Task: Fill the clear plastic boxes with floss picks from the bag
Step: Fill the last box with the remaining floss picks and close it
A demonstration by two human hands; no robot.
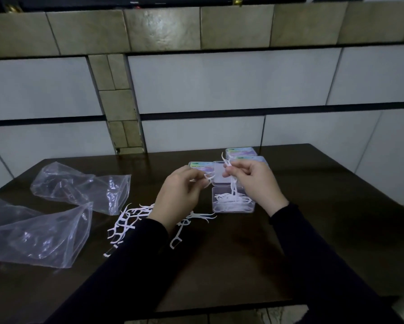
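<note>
An open clear plastic box (233,208) sits mid-table with several white floss picks inside. My right hand (254,183) hovers just above it and pinches a small bunch of floss picks (231,181) that hang down into the box. My left hand (182,195) is raised to the left and pinches a single floss pick (209,178). A loose pile of floss picks (130,220) lies on the table under and left of my left wrist. Behind the hands stand closed labelled boxes (242,152) and one (200,166) at the left.
Two crumpled clear plastic bags lie on the dark table (313,242), one (84,185) at the far left, one (39,235) near the left front edge. A flat clear lid (218,174) lies behind the open box. A tiled wall rises behind the table.
</note>
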